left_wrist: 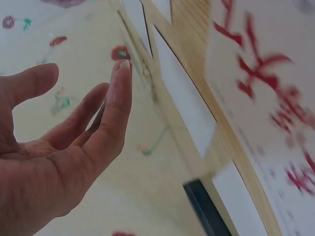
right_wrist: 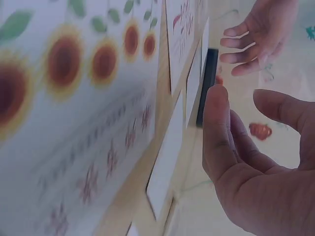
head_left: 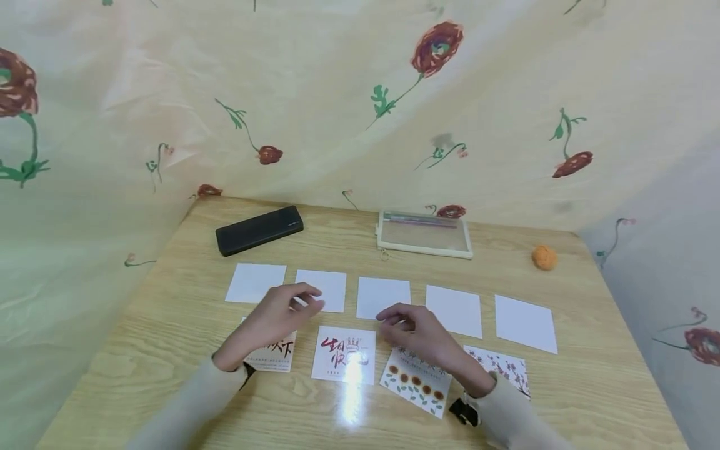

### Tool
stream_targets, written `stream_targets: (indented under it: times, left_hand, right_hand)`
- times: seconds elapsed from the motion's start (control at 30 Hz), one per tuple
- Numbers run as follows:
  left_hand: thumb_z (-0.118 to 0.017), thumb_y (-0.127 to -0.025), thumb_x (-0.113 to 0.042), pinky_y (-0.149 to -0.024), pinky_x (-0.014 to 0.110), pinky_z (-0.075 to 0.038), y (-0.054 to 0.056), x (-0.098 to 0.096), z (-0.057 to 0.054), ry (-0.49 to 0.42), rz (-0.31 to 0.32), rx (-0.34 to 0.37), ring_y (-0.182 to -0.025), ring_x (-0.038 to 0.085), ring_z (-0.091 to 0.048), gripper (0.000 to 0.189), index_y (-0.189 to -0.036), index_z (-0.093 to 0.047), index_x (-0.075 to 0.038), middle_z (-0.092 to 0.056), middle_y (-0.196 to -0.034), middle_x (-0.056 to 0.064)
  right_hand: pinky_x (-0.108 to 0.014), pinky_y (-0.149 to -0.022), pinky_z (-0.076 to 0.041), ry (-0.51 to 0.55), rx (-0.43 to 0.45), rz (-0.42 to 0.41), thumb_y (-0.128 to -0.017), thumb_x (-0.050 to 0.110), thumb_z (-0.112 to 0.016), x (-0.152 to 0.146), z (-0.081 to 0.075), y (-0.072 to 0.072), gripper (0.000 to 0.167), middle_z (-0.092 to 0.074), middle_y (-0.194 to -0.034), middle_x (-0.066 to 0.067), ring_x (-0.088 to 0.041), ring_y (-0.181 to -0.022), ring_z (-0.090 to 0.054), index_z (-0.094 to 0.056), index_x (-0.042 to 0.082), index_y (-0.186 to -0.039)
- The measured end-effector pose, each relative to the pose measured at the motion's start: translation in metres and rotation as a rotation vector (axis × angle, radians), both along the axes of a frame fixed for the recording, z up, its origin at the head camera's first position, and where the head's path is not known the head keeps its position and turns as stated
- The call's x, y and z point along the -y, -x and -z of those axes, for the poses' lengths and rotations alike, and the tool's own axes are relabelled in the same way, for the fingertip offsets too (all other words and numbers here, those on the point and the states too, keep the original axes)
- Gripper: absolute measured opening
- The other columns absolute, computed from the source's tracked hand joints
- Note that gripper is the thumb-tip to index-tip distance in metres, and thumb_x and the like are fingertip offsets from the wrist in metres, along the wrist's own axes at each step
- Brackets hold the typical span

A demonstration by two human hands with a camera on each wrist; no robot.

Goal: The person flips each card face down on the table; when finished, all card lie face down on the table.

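My left hand (head_left: 287, 310) hovers over the left side of the two card rows, fingers loosely bent with nothing between them. Beneath it lies a card with dark brush lettering (head_left: 279, 356), partly hidden by the hand. A birthday card with red characters (head_left: 332, 359) lies between the hands. My right hand (head_left: 415, 328), also holding nothing, is above the sunflower card (head_left: 416, 384) and covers its top edge. Thumb and fingers stand apart in the right wrist view. Past the right wrist, a card with blossom branches (head_left: 506, 369) is partly hidden.
Behind runs a row of several blank white cards, such as the middle one (head_left: 384, 297) and the rightmost (head_left: 525, 324). Farther back are a black case (head_left: 260, 230), a clear zip pouch (head_left: 424, 234) with pens inside, and an orange ball (head_left: 544, 257). A flowered cloth (head_left: 315, 94) hangs behind the table.
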State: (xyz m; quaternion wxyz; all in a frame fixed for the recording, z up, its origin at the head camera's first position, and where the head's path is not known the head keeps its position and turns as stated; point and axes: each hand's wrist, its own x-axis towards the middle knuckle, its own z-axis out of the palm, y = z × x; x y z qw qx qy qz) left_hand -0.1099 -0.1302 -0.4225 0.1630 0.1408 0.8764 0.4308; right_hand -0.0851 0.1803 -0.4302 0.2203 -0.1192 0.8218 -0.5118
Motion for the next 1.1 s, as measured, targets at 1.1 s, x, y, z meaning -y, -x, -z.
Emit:
stream_targets:
  times: [1.1]
  left_hand:
    - [-0.054, -0.107, -0.044, -0.095, 0.055, -0.056, -0.037, 0.098, 0.006, 0.275, -0.306, 0.190, -0.129, 0.047, -0.060, 0.061, -0.148, -0.048, 0.001, -0.062, -0.140, 0.029]
  right_hand:
    - [-0.039, -0.101, -0.054, 0.233, 0.333, -0.042, -0.095, 0.022, -0.073, 0.130, 0.012, -0.019, 0.064, -0.059, -0.144, -0.014, -0.026, -0.121, -0.062, -0.047, 0.009, -0.152]
